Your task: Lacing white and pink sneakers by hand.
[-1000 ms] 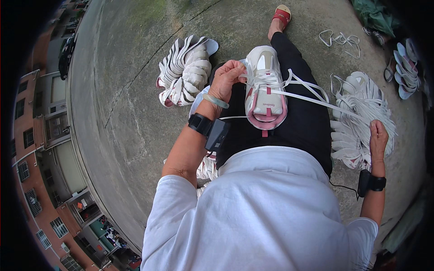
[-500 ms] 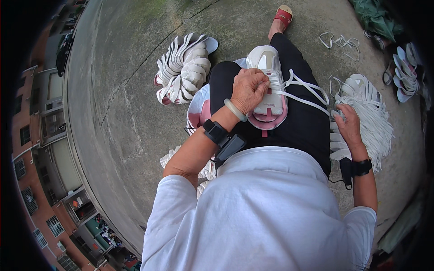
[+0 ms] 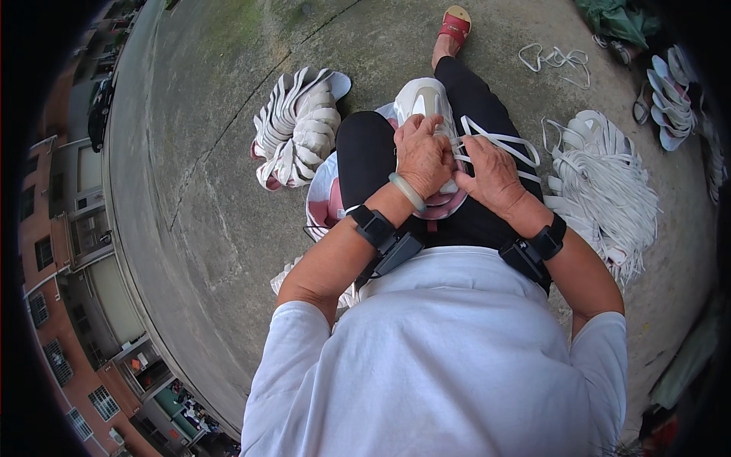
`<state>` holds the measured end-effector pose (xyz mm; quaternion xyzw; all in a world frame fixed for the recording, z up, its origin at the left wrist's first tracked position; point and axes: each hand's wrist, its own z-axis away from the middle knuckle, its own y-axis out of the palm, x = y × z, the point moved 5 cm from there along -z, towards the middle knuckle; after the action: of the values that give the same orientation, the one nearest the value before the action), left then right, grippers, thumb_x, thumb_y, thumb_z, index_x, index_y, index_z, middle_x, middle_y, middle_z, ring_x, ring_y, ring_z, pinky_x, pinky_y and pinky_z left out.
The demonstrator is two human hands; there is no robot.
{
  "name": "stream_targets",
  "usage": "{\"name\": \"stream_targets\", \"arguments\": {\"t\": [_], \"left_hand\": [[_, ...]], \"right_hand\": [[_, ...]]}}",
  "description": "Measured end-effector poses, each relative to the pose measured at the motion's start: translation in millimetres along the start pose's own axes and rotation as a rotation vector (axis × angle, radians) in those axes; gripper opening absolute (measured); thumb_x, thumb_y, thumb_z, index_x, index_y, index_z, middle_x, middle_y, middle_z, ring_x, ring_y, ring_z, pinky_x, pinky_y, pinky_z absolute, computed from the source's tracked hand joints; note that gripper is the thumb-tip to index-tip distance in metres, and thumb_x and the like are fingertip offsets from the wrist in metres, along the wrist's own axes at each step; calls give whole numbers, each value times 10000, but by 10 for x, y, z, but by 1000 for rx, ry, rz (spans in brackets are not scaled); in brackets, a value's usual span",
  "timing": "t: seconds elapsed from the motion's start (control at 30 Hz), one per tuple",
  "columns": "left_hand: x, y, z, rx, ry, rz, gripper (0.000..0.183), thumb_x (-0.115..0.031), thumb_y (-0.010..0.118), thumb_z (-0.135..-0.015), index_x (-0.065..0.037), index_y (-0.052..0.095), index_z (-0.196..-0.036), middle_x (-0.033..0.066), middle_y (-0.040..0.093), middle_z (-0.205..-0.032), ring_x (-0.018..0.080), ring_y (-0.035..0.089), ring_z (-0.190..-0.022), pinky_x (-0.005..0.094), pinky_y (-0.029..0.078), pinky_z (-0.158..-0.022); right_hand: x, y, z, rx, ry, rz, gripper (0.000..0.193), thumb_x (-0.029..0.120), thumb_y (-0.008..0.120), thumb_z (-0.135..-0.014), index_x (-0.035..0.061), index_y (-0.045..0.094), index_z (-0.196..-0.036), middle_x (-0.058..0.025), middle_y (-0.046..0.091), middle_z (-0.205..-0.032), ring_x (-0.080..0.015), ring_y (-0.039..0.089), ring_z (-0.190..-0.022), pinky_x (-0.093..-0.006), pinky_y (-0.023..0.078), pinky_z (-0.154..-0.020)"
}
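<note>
A white and grey shoe upper with pink trim lies across my lap, toe pointing away from me. White shoelace runs from its eyelets and loops out to the right over the black trouser leg. My left hand is bent over the tongue and eyelets, fingers closed on the upper; its fingertips are partly hidden. Close beside it, my right hand pinches the lace at the right row of eyelets. Both hands cover most of the middle of the upper.
A curved stack of white shoe uppers lies on the concrete at left. At right sit a thick bundle of white laces and a loose lace. More uppers and green cloth are at far right.
My right hand has moved left from beside the lace bundle to the upper and now grips the lace. My left hand stays on the upper. The whole view has shifted slightly.
</note>
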<state>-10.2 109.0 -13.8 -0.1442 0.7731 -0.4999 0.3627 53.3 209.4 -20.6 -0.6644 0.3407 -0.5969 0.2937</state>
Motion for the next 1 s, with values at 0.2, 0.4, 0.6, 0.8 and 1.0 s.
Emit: {"name": "stream_targets", "arguments": {"t": [0.2, 0.4, 0.6, 0.8, 1.0], "left_hand": [[-14, 40, 17, 73, -61, 7, 161, -109, 640, -566, -109, 666, -725, 88, 503, -1174, 330, 398, -1115, 488, 285, -883], [-16, 74, 85, 67, -95, 20, 219, -132, 660, -579, -117, 669, -797, 87, 475, -1229, 344, 381, -1155, 515, 262, -908], [-39, 71, 103, 93, -59, -34, 209, -116, 670, -603, -118, 658, -811, 79, 494, -1220, 344, 392, -1154, 471, 277, -909], [-97, 56, 77, 42, 27, -35, 172, -86, 636, -622, -109, 655, -791, 74, 512, -1185, 351, 399, -1138, 508, 259, -919], [-100, -60, -12, 101, 103, -85, 116, -49, 595, -632, -76, 609, -744, 83, 475, -1193, 349, 385, -1146, 561, 235, -906]], "right_hand": [[-65, 99, 9, 70, 147, -19, 294, 137, 568, -680, -16, 464, -908, -203, 533, -827, -358, 564, -774, -427, 467, -680], [-118, 194, 23, 34, 149, -112, 243, 94, 529, -693, -26, 470, -895, -221, 546, -819, -372, 560, -784, -439, 460, -693], [-211, 223, 3, -8, 133, -264, 210, 52, 492, -671, -13, 497, -870, -212, 562, -806, -380, 552, -794, -453, 444, -711], [-285, 259, -16, 39, 107, -392, 189, 56, 477, -662, 6, 527, -837, -214, 575, -771, -387, 549, -771, -444, 439, -700], [-238, 163, 27, 40, 288, -491, 357, 135, 565, -646, 29, 486, -977, -176, 581, -742, -345, 572, -729, -407, 459, -677]]}}
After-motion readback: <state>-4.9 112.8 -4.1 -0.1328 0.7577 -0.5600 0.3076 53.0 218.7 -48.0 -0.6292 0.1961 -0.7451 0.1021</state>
